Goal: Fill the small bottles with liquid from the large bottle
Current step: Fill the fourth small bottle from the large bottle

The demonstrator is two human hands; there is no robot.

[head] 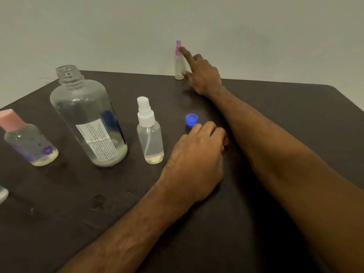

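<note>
The right arm stretches far forward. The right hand has its index finger straight and raised, the thumb out low and the other fingers folded. The left hand lies nearer, back up, fingers loosely curled under, beside the right forearm.

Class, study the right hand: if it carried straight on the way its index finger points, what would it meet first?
The slim spray bottle at the table's far edge. The index fingertip of the right hand appears to touch its purple cap. Depth is hard to judge, but nothing lies between them.
</note>
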